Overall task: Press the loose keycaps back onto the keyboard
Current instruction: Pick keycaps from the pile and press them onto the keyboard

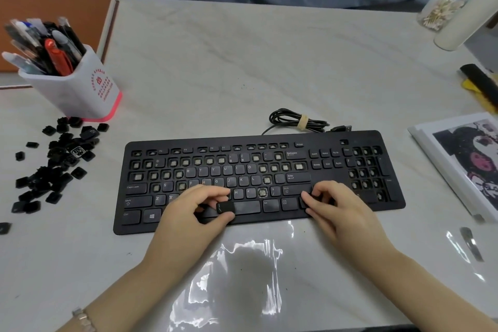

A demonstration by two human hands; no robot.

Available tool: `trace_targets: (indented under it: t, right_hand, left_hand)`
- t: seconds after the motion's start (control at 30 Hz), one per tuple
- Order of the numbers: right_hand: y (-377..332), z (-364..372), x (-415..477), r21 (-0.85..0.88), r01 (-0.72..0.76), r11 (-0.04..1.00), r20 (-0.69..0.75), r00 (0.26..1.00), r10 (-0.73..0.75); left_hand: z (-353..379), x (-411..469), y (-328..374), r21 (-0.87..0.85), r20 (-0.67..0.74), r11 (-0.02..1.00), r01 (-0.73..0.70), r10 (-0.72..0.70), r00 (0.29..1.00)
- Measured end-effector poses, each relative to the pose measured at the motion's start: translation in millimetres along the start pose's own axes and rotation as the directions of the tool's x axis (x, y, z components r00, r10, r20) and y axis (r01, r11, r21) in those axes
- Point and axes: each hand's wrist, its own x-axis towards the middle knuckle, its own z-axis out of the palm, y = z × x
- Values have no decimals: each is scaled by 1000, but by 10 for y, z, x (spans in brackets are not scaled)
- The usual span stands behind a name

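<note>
A black keyboard point(258, 143) lies across the middle of the desk, with many bare key sockets in its upper rows and number pad. Over its bottom row, my left hand point(194, 210) pinches a black keycap point(225, 207) between thumb and fingers, just left of the space bar. At the bottom row's right end, near the right Shift key, my right hand point(331, 202) has curled fingers on a small black keycap point(304, 201). A pile of loose black keycaps point(56, 162) is spread on the desk left of the keyboard.
A white pen holder point(72, 83) full of pens stands behind the keycap pile. The keyboard's bundled cable point(299, 121) lies behind it. A printed picture point(463, 159) rests at the right, jars point(444, 5) at the back right. Clear plastic film point(242, 272) covers the near desk.
</note>
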Motion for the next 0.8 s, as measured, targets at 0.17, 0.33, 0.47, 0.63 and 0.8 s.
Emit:
trace_targets:
  t: [0.17, 0.33, 0.47, 0.63, 0.8]
  right_hand:
    - [34, 82, -103, -93, 122, 988, -92, 987, -130]
    - [-17, 122, -159, -79, 84, 993, -154, 983, -96]
    - [-14, 151, -197, -121, 83, 989, -153, 983, -101]
    - [-30, 69, -133, -71, 31, 997, -70, 997, -36]
    - [-280, -176, 205, 515, -321, 795, 175, 947, 269]
  left_hand:
    - [33, 8, 33, -9, -10, 1000, 3, -4, 1000]
    - [95, 19, 101, -49, -13, 999, -6, 5, 1000]
    - [142, 16, 152, -77, 0, 997, -23, 23, 1000]
    - [189, 7, 230, -128, 34, 992, -20, 24, 999]
    - [222, 75, 296, -163, 69, 986, -33, 44, 997]
